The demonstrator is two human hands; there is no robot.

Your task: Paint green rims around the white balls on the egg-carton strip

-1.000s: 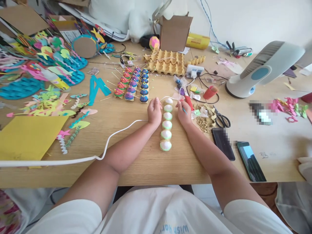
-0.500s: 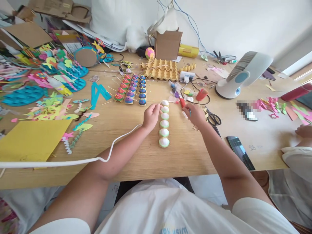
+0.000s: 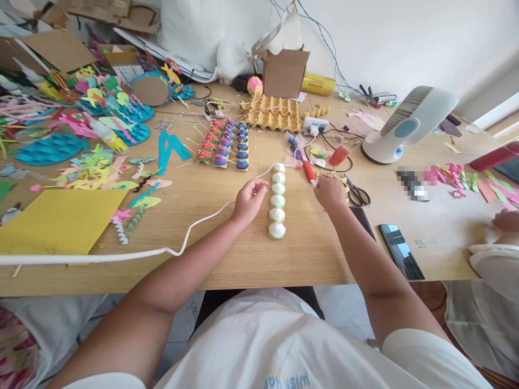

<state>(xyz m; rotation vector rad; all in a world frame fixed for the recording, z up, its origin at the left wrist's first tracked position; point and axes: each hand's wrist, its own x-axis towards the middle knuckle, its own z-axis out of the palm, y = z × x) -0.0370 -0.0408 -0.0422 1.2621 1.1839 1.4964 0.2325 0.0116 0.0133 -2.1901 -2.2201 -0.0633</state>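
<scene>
A single strip of egg carton cups, with white domed tops and light green rims, stands lengthwise on the table before me. My left hand is just left of the strip, apart from it, with its fingers loosely bent and nothing visible in them. To the right of the strip, my right hand is lowered over the table with its fingers curled down; whatever they hold is hidden. Beside its fingertips lies a red-handled tool. Scissors with black handles and brownish carton scraps lie next to that hand.
Painted carton strips with pins stand behind, before yellow egg trays. Left are yellow sheet and colourful cut-outs. A white cable crosses my left arm. Right are a phone, a fan and another person's arm.
My left hand has drawn back from the strip, leftward. My right hand has shifted right and turned knuckles up; the small blue thing at its fingers no longer shows. The view has shifted slightly.
</scene>
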